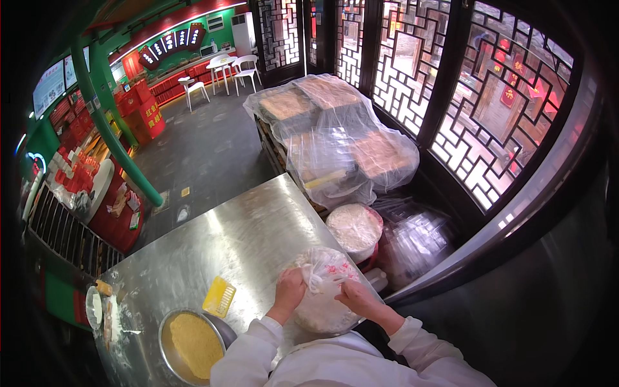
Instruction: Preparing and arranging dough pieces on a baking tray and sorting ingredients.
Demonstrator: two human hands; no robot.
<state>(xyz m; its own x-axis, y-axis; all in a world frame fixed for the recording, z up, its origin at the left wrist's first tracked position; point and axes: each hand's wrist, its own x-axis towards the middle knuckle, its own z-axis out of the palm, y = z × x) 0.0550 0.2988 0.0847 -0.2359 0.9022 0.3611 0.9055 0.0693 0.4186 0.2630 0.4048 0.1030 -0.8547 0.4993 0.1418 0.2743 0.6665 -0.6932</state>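
Observation:
A clear plastic bag with red print, filled with a pale white substance, sits at the right edge of the stainless steel table. My left hand is closed on the gathered, twisted top of the bag. On the bag's right side my right hand pinches the plastic near the print. To the left of the bag lies a yellow plastic scraper with slots. A metal bowl holding yellow crumbly powder stands near the table's front edge.
At the table's far left are a rolling pin, a small bowl of white powder and scattered flour. A plastic-covered tub stands beyond the right edge. Behind it, plastic sheeting drapes stacked trays. A green pole rises on the left.

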